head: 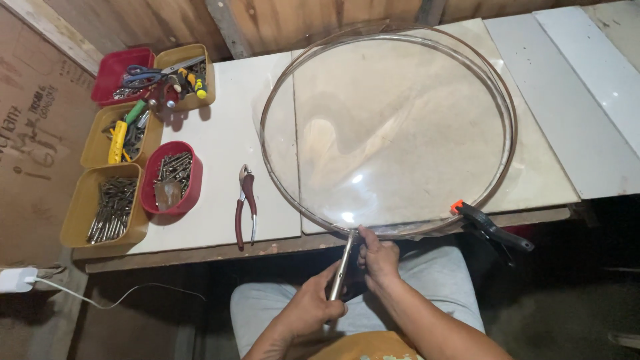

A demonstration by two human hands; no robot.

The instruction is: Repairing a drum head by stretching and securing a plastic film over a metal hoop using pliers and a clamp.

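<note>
Five tubs sit at the left end of the table (pixel 220 220); the far red tub (pixel 107 70) holds small metal bits, too small to tell apart; the yellow tub (pixel 200 100) beside it holds scissors (pixel 155 72) with blue handles and a few screwdrivers; the middle yellow tub (pixel 93 150) holds a yellow-handled tool and other hand tools; the near yellow tub (pixel 79 227) is full of grey metal pins or bolts, and the round red tub (pixel 193 193) just beside it holds more of the same with a scoop-like piece in among them. Pliers (pixel 245 213) with dark red handles lie on the table between the tubs and the hoop.

The hoop (pixel 507 113) is a large round ring of thin brownish metal with a clear sheet (pixel 393 127) stretched across it; the sheet shows glare spots near the front edge, and the pale table shows through it. The ring lies flat on the table, its near edge reaching over the table's front; a black clamp (pixel 490 228) with an orange tip grips the rim at the right front.

The left hand (pixel 310 310) is closed around a metal rod (pixel 341 267) that runs up to the ring's near edge; the right hand (pixel 379 257) is curled about the rod's top, where it meets the rim.
</note>
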